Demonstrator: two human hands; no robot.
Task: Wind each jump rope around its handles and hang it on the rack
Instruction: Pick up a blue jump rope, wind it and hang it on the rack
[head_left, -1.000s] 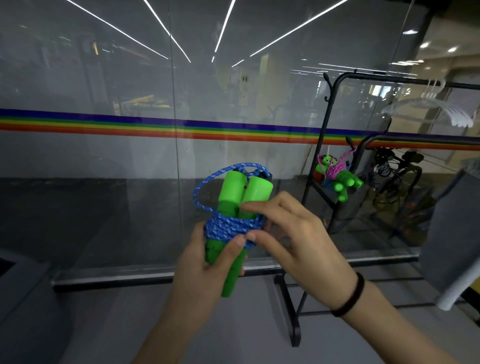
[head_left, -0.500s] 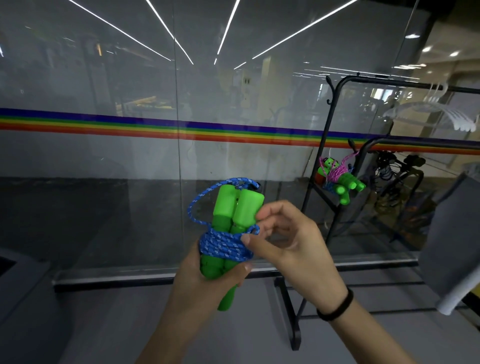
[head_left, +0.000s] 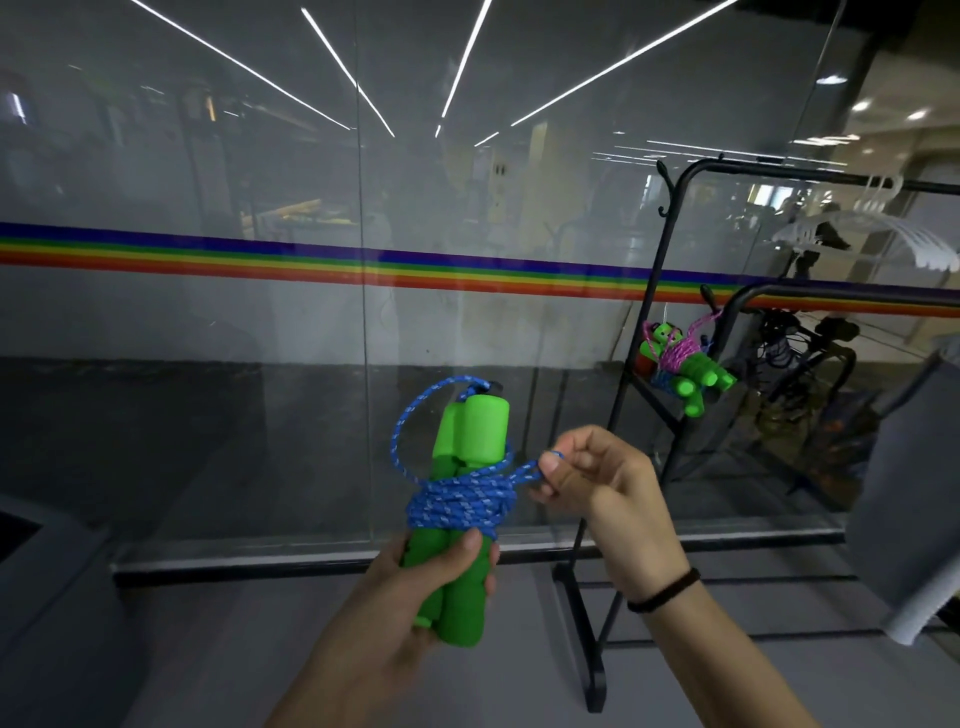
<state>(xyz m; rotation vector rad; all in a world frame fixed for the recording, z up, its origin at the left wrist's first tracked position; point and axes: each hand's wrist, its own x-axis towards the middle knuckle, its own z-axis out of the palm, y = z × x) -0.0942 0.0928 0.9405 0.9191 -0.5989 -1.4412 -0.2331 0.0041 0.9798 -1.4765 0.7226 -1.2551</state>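
Observation:
My left hand (head_left: 415, 592) grips the lower part of two green jump rope handles (head_left: 470, 441), held upright side by side. A blue rope (head_left: 457, 501) is wound several times around their middle, and a loose loop arches up over the handle tops on the left. My right hand (head_left: 597, 483) pinches a short stretch of that blue rope and holds it taut to the right of the handles. On the black rack (head_left: 670, 291) to the right hangs another bundle, green handles wound in pink rope (head_left: 685, 364).
A glass wall with a rainbow stripe (head_left: 311, 262) stands straight ahead. The rack's foot (head_left: 587, 649) rests on the grey floor just right of my arms. White hangers (head_left: 878, 234) hang on the rack's top bar. A grey object (head_left: 914, 499) leans at the far right.
My right hand has pulled away from the handles to the right, drawing a piece of blue rope out taut. The handles have sunk a little lower in view.

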